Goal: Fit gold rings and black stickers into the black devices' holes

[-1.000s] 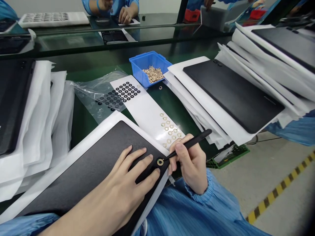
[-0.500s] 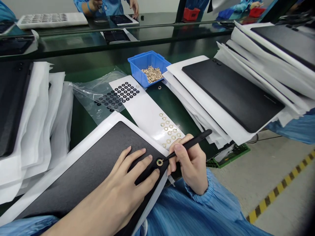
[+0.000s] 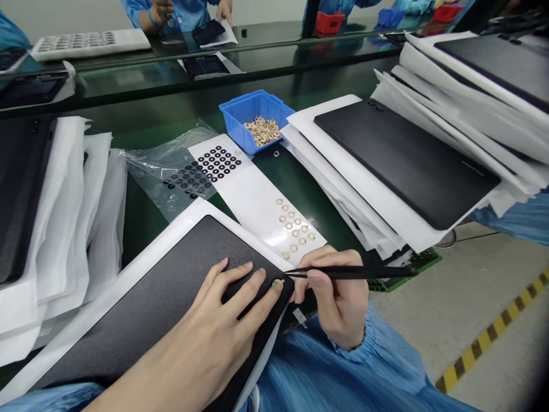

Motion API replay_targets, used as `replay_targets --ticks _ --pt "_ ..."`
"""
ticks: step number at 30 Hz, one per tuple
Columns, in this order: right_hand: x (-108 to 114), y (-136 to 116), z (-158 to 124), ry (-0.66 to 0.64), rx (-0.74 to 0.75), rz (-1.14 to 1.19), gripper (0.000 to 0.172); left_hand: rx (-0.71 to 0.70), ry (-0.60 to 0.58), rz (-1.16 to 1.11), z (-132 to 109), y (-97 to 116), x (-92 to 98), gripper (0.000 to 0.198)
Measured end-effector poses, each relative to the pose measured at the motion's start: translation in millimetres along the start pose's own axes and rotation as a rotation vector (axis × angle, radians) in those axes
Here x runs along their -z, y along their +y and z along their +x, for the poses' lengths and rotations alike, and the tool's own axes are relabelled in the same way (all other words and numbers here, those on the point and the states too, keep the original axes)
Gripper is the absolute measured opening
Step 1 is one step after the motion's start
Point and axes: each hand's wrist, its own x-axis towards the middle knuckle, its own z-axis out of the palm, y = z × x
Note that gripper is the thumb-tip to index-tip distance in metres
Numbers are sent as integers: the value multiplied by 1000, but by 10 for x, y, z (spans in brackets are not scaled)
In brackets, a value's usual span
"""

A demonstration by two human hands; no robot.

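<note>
My left hand (image 3: 227, 320) lies with fingers spread over a black tablet back cover (image 3: 167, 280), which rests on a white foam sheet (image 3: 180, 214). Its index-side fingers press on the cover, and one fingertip covers part of a small gold ring (image 3: 278, 282) near the cover's corner. Black tweezers (image 3: 343, 272) are gripped in my right hand (image 3: 338, 297), their tips just above and to the right of the ring, apart from it. Beyond the cover lies a white sticker sheet (image 3: 253, 194), with black rings at its far end and gold rings at its near end.
A blue bin (image 3: 242, 123) of small gold pieces stands behind the sheet. Clear plastic film (image 3: 163, 171) overlaps the sheet's left side. Covers with foam sheets are stacked at left (image 3: 64, 229) and right (image 3: 398, 154). A co-worker's hands (image 3: 160, 11) show across the line.
The tweezers have lifted off the ring and swung nearly level. My left fingertip has moved onto the ring. Across the line, the co-worker has tilted up a dark panel.
</note>
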Motion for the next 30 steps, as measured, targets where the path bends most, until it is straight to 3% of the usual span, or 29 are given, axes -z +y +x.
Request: replay_targets --ticks 12,21,25,30 --pt "17 69 -32 12 62 79 14 -38 -143 103 9 77 -2 47" --pt "8 64 -34 -6 151 -37 21 18 -22 163 -2 84 -95 38" --pt "-15 93 -48 8 210 -46 23 73 35 72 17 51 -87 31" --pt "-12 4 -83 -89 180 -31 16 76 26 13 26 35 -50 32"
